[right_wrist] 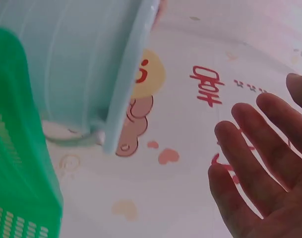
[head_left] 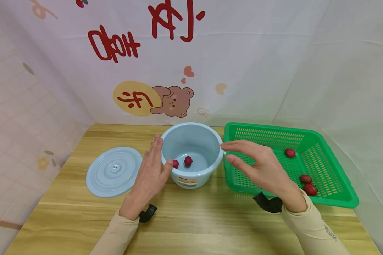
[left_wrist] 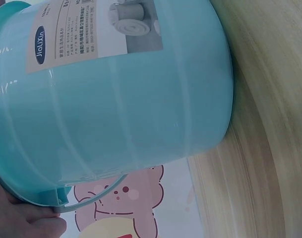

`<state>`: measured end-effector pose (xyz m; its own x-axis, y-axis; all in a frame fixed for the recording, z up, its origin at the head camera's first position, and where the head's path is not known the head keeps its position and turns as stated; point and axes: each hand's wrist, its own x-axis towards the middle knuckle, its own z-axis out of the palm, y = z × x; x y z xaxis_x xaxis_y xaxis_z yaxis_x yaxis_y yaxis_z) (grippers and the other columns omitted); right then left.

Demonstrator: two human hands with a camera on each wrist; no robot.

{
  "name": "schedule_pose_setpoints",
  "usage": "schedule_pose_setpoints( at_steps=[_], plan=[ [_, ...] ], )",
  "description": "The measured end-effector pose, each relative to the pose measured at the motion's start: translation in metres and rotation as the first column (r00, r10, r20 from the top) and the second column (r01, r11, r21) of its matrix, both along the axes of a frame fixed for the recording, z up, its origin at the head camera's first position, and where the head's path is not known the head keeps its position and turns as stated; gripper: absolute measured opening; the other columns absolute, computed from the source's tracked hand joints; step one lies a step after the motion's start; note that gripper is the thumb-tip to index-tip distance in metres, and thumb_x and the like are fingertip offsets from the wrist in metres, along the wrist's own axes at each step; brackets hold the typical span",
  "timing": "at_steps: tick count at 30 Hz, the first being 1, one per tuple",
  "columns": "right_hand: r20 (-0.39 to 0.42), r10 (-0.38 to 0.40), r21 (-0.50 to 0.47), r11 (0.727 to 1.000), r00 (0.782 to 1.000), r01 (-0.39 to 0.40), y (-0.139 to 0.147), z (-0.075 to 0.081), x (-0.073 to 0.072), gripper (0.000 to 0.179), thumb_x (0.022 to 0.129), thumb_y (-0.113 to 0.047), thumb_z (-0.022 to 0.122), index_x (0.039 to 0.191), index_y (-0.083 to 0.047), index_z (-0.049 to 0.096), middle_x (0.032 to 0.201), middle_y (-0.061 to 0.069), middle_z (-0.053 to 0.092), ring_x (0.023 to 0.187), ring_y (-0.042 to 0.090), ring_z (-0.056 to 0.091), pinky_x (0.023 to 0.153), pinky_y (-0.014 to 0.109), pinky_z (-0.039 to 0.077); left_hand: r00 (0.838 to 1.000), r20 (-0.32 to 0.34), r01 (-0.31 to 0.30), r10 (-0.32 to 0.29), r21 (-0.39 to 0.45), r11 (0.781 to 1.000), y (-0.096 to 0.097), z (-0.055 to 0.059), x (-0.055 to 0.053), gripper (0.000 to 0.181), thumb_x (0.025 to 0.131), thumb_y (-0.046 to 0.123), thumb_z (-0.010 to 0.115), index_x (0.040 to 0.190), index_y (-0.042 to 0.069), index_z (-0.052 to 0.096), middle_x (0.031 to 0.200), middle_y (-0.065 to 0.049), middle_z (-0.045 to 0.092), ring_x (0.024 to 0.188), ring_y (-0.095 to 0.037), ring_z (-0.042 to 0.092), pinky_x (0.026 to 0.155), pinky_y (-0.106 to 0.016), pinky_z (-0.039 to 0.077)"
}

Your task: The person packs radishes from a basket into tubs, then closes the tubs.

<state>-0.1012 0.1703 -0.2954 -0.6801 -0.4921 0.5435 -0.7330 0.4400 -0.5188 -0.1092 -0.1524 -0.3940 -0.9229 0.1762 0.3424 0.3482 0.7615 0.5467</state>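
Observation:
A light blue bucket (head_left: 182,179) stands upright with two small red round fruits (head_left: 188,161) on its bottom. My left hand (head_left: 148,179) holds its left rim, the thumb over the edge and the fingers along the outside. In the left wrist view, fingertips (left_wrist: 49,225) bend down beside the handle lug. My right hand (head_left: 265,163) hangs above the green basket (head_left: 335,159), fingertips beside the bucket's right rim. Its spread fingers (right_wrist: 255,173) hold nothing in the right wrist view. More red fruits (head_left: 310,190) lie in the basket.
A round light blue lid (head_left: 115,171) lies on the wooden table (head_left: 204,219), left of the bucket. The basket stands close at the bucket's right. A printed white cloth wall (head_left: 252,63) rises behind the table.

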Motion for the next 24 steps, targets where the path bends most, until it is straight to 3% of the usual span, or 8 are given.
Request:
schedule_pose_setpoints(
  at_steps=[8,15,19,24],
  plan=[
    [-0.032,-0.025,0.047,0.999,0.999,0.026,0.027,0.013,0.001,0.045,0.085,0.002,0.080,0.124,-0.018,0.075,0.121,-0.005,0.074,0.118,0.008,0.065,0.097,0.016,0.048,1.000,-0.010,0.002,-0.002,-0.002,1.000,0.000,0.000,0.000,0.073,0.106,0.037,0.046,0.163,-0.001,0.021,0.173,-0.012,0.014,0.159,-0.028,0.011,0.120,-0.067,0.020],
    [-0.051,-0.018,0.136,0.990,0.999,0.025,0.050,0.018,-0.009,0.045,0.085,0.000,0.081,0.124,-0.020,0.075,0.115,-0.011,0.074,0.089,0.001,0.062,0.079,0.014,0.047,1.000,-0.020,0.002,-0.002,0.001,1.000,0.000,0.000,-0.001,0.072,0.106,0.036,0.047,0.162,-0.003,0.024,0.172,-0.013,0.015,0.159,-0.029,0.012,0.120,-0.067,0.021],
    [0.012,-0.032,0.193,0.981,0.999,0.030,0.064,0.019,-0.015,0.044,0.089,-0.003,0.079,0.127,-0.023,0.074,0.112,-0.016,0.071,0.083,-0.001,0.061,0.078,0.014,0.046,1.000,-0.026,0.002,-0.002,0.003,1.000,0.000,0.000,-0.001,0.072,0.106,0.036,0.047,0.162,-0.003,0.024,0.172,-0.014,0.016,0.159,-0.029,0.013,0.120,-0.067,0.021],
    [0.138,-0.014,0.229,0.973,0.990,-0.018,0.082,0.016,-0.023,0.041,0.094,-0.007,0.075,0.128,-0.028,0.071,0.100,-0.017,0.066,0.059,0.000,0.059,0.061,0.019,0.051,1.000,-0.021,0.001,-0.001,0.001,1.000,0.000,0.000,-0.001,0.072,0.106,0.037,0.046,0.162,-0.003,0.023,0.173,-0.012,0.015,0.159,-0.029,0.013,0.120,-0.067,0.021]
  ],
)
